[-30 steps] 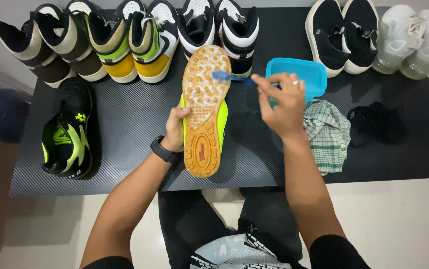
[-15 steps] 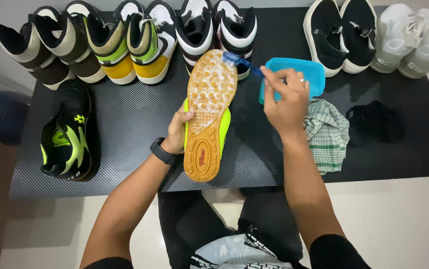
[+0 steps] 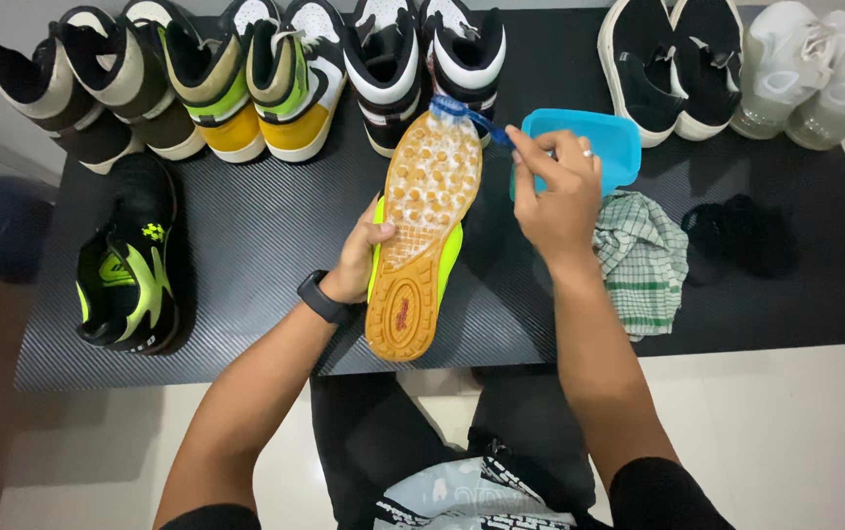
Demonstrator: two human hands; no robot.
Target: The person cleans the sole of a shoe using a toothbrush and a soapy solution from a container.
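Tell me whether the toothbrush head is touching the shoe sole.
Touching. The head view shows the blue toothbrush bristles pressed on the toe end of the upturned shoe sole, no gap visible.

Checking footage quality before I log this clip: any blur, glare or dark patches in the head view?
Head view: mostly sharp and evenly lit; the sole of the shoe held by the left hand shows its studs clearly. The blue brush in the right hand looks slightly smeared at its head. The black mat carries soft sheen; the black cloth loses detail.
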